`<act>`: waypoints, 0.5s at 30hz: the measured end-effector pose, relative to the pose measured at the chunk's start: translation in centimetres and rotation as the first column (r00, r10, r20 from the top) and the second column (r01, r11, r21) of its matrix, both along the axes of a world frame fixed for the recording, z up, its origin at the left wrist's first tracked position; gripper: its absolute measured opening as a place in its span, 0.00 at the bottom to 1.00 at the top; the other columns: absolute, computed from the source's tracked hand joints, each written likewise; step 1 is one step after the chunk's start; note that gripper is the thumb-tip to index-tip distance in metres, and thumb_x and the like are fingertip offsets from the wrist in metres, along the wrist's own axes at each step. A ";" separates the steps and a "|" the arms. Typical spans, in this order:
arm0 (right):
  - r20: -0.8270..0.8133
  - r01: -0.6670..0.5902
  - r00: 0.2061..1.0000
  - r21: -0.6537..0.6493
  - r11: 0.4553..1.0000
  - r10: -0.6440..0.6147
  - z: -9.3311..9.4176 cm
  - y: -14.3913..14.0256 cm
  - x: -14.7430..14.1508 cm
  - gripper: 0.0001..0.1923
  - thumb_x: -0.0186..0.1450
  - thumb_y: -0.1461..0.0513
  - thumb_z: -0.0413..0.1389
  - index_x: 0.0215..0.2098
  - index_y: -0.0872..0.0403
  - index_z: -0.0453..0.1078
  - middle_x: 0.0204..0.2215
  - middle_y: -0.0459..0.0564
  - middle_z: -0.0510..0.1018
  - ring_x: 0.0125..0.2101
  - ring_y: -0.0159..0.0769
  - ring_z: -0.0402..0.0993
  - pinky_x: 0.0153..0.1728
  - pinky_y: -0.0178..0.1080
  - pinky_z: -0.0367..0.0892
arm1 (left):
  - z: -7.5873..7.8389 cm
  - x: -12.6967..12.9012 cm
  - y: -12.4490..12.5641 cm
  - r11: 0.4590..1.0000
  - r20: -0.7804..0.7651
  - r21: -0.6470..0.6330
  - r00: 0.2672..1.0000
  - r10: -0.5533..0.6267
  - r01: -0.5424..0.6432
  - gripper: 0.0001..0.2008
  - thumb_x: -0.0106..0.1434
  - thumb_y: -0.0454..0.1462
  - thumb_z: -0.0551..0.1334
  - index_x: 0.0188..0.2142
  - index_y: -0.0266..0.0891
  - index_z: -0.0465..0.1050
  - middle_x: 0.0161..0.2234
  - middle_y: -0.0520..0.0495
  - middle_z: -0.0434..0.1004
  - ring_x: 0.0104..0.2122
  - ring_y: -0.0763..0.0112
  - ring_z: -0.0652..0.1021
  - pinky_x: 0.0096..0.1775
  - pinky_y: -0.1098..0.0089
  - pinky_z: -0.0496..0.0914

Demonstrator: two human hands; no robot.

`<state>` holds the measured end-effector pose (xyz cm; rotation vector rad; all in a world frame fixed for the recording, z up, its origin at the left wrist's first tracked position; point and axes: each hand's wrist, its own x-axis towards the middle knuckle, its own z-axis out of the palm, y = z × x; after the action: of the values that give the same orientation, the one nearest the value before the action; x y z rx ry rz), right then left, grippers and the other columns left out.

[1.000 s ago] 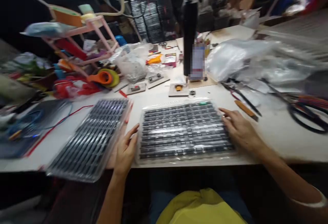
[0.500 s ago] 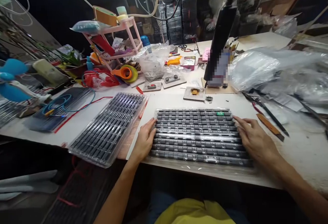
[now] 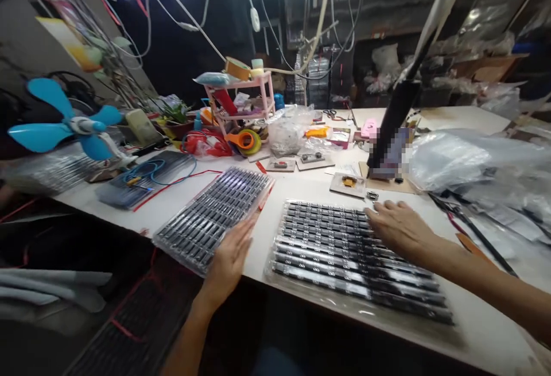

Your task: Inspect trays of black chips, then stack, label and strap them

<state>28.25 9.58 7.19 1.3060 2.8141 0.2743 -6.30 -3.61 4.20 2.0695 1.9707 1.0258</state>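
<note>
Two clear plastic trays of dark strip parts lie on the white table [image 3: 297, 189]. The right tray [image 3: 344, 255] sits in front of me; my right hand [image 3: 398, 228] rests flat on its far right part, fingers spread. The left tray [image 3: 215, 218] lies at an angle and overhangs the table's front edge. My left hand [image 3: 230, 255] is flat, its fingertips against that tray's right edge, holding nothing.
A blue fan [image 3: 64, 129] stands at far left beside blue cables [image 3: 148, 172]. A pink rack [image 3: 243, 97], tape rolls [image 3: 245, 140] and small jigs [image 3: 348, 183] crowd the back. Plastic bags [image 3: 469, 161] fill the right, with black tools [image 3: 473, 229] beside them.
The view has swung up and left. My left hand moved from the right tray's left edge over to the left tray. My right hand slid onto the top of the right tray.
</note>
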 end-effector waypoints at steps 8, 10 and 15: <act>-0.294 -0.266 0.932 -0.163 0.950 0.210 -0.3 7.9 -22.2 0.16 0.70 0.62 0.47 0.55 0.55 0.65 0.53 0.58 0.69 0.52 0.43 0.64 0.48 0.44 0.58 | -4.0 -11.2 -7.1 0.926 -0.124 0.123 0.920 0.371 -0.357 0.25 0.65 0.33 0.46 0.60 0.39 0.62 0.64 0.42 0.56 0.63 0.56 0.58 0.62 0.53 0.54; -0.344 -0.223 0.927 -0.187 0.957 0.149 -1.0 9.3 -26.1 0.18 0.70 0.59 0.47 0.57 0.56 0.62 0.55 0.58 0.67 0.53 0.44 0.63 0.51 0.48 0.58 | -5.3 -11.5 -7.3 0.927 -0.099 0.082 0.923 0.373 -0.366 0.27 0.63 0.32 0.47 0.61 0.43 0.60 0.66 0.47 0.49 0.64 0.57 0.54 0.62 0.53 0.53; -0.429 -0.105 0.903 -0.294 0.950 -0.033 -2.6 10.1 -29.1 0.17 0.68 0.54 0.51 0.49 0.56 0.67 0.49 0.54 0.70 0.49 0.43 0.67 0.50 0.52 0.62 | -5.3 -12.5 -8.2 0.909 0.069 0.078 0.912 0.405 -0.410 0.22 0.61 0.37 0.49 0.52 0.45 0.72 0.62 0.47 0.60 0.63 0.56 0.58 0.63 0.53 0.52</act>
<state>-0.86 19.65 4.58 1.3778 3.0495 -0.5077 -18.75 -11.79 -1.09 1.6804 2.4344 1.2431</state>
